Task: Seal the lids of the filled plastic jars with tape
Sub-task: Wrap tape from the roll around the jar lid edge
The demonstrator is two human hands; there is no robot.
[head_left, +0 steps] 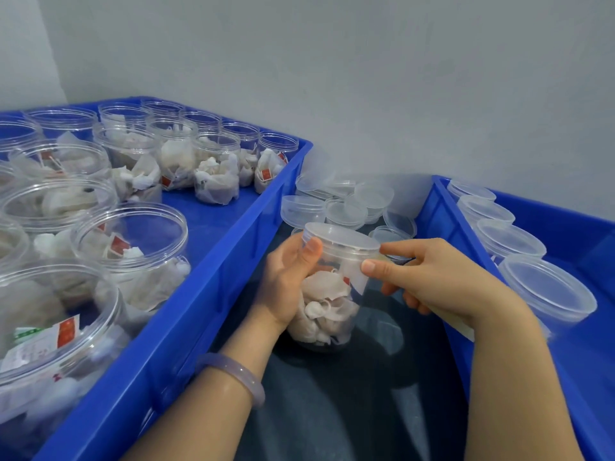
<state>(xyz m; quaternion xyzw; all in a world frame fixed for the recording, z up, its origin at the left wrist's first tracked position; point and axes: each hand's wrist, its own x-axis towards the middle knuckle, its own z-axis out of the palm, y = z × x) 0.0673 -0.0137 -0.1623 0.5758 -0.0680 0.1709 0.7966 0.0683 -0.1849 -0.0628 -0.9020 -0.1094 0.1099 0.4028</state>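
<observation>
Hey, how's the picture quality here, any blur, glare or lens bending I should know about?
Head view: soft, even light, no harsh glare; the clear lidded plastic jar of white sachets at centre is fairly sharp; the open clear jars at lower left smear into blur; the rim of the large blue plastic bin bows slightly from the wide-angle lens.

Clear lidded jar (327, 294) of white sachets, tilted between blue crates.

A dark grey surface (349, 410) lies under the gripped jar (327, 294). A blue crate (216, 294) borders it left of the grip, a second blue crate (436, 211) right of it. Loose clear lids (346, 211) are heaped just beyond the grip.
</observation>
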